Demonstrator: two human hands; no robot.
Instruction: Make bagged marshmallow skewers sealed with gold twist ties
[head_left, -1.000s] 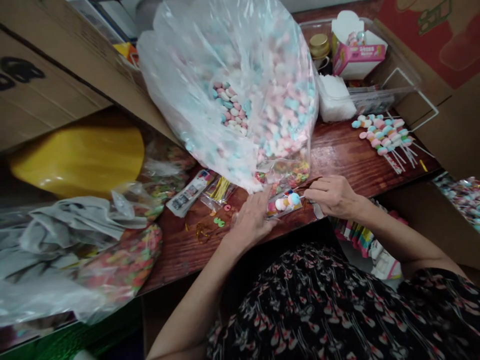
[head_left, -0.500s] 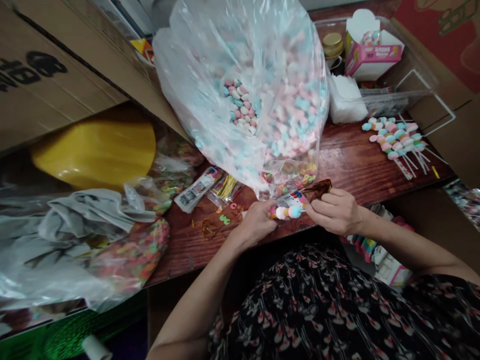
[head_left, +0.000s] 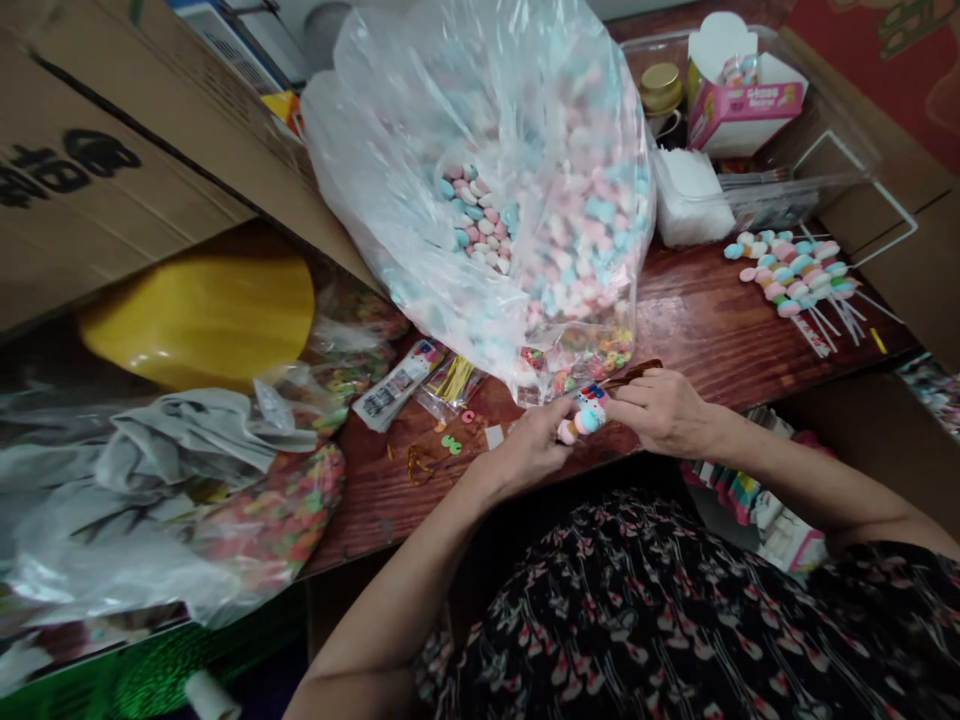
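Tabletop [head_left: 720,345]: wooden; candy bag [head_left: 592,245] at twelve o'clock.
Candy skewer [head_left: 576,429]: between my hands, against printed wrapper [head_left: 595,396].
Left hand [head_left: 531,443]: fingers grasping skewer, apparently for steadiness.
Right hand [head_left: 664,412]: fingers pinching wrapper's three-o'clock edge, probably for control.

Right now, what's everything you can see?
Held stick: one, pastel, centre
Wrapper: one, multicoloured, beside it
Strands: several, brown, beside wrapper
Big bag: one, clear, back
Candies: many, pastel, inside
Ring bags: several, multicoloured, left and middle
Loose rings: few, mixed, left
Ties: bundle, yellow, near rings
Wrapper stack: one, greyish, beside ties
Other sticks: many, pastel, right
Bin: one, clear, back right
Jar: one, gold-lidded, in bin
Box: one, pink-white, in bin
Pad: one, white, near jar
Cartons: several, brown, both sides
Curved thing: one, yellow, left
Cloth: one, grey, left
Table: one, reddish, middle
Left hand, right hand: two, bare, centre
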